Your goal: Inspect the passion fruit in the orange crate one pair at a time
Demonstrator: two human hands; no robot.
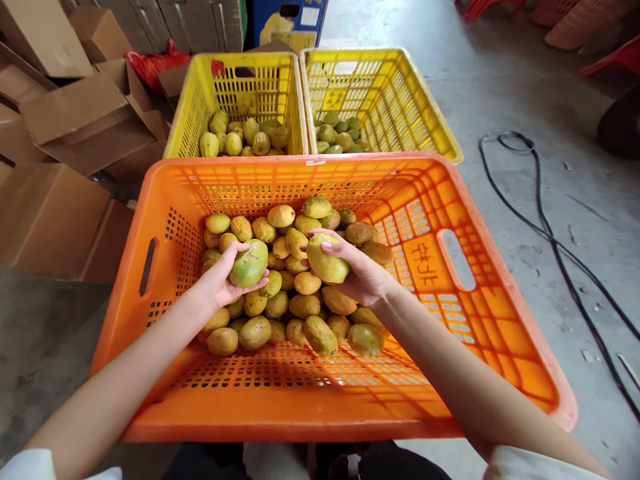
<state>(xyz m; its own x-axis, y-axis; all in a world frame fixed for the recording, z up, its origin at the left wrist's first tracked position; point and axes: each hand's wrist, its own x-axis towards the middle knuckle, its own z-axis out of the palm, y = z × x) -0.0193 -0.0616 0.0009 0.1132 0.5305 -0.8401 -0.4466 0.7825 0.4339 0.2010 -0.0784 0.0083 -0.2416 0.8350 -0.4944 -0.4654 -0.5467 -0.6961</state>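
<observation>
An orange plastic crate (430, 267) sits right in front of me, holding a heap of several yellow-green fruits (305, 305). My left hand (220, 283) is closed around a greener fruit (249, 263), lifted just above the heap's left side. A yellow fruit (326, 260) rests in my right hand (363, 273), whose fingers curl over it above the heap's middle. The two held fruits are a short gap apart.
Two yellow crates stand side by side behind the orange one: the left crate (187, 117) has several yellowish fruits, the right crate (425, 110) several greener ones. Cardboard boxes (60, 200) are stacked at left. A black cable (550, 240) lies on the concrete floor at right.
</observation>
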